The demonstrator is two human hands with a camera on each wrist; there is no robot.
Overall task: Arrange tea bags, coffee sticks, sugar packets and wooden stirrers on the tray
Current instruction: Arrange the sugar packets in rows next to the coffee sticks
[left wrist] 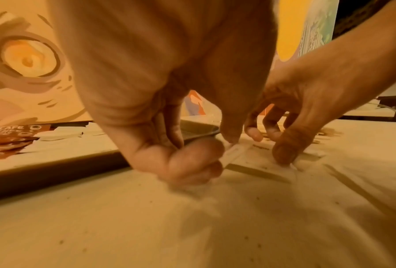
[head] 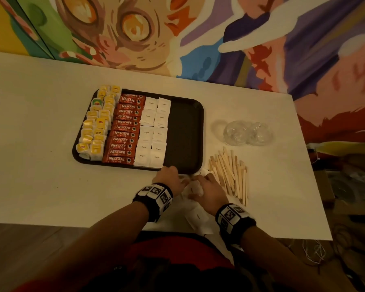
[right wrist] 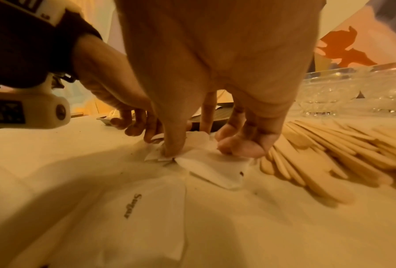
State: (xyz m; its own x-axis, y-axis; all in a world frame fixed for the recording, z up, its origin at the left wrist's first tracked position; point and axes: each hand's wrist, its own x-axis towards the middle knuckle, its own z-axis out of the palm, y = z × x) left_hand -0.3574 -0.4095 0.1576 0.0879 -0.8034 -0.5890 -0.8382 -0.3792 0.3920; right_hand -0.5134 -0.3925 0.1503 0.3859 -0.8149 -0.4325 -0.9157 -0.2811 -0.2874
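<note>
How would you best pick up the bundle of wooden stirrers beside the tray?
Probably grip the wooden stirrers across their middles, coming from above: they lie flat and roughly parallel on the table, ends pointing toward and away from the person, so fingers can close across the loose pile's sides.

tea bags (head: 96, 125) left on tray (head: 185, 131) | wooden stirrers (head: 230, 173) right of tray

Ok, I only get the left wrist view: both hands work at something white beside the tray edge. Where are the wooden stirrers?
Observer: The wooden stirrers lie in a loose pile on the table, right of the right hand; none on the tray.
Operator: Room left on the tray?
Observer: Yes, a bare strip runs down its right side, beside the sugar packets.
Operator: More sugar off it?
Observer: One more packet lies flat nearer the person.
</note>
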